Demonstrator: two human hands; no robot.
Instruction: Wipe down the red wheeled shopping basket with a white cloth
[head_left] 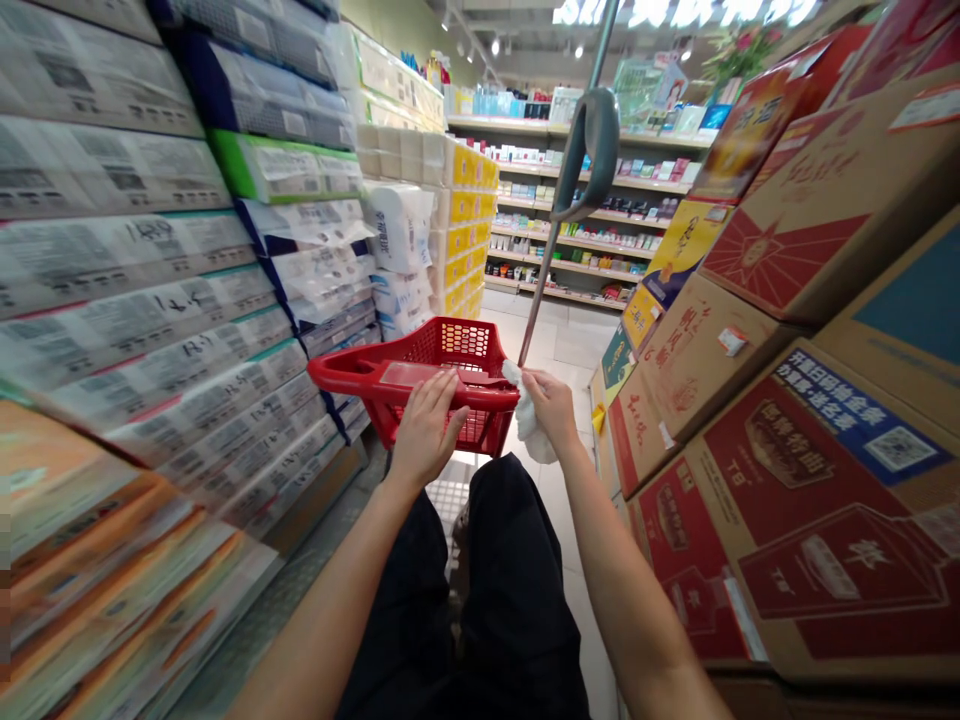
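A red plastic shopping basket (420, 350) with perforated walls and a thick rim stands in front of my knees. My left hand (429, 425) lies over its near rim, fingers stretched out flat and thumb apart. At the basket's right corner, my right hand (549, 408) is closed on a crumpled white cloth (534, 435) that hangs below the fingers and touches the rim's end. A thin metal pole (536, 310) with a grey loop handle (592, 150) slants up from just beyond my right hand. Its lower end is hidden, and I cannot tell what it joins.
Tall stacks of wrapped paper packs (135, 250) line the left, with orange packs (112, 560) nearer. Red and brown cartons (817, 520) rise close on the right. Stocked shelves (592, 210) cross the far end of the narrow tiled aisle (562, 340).
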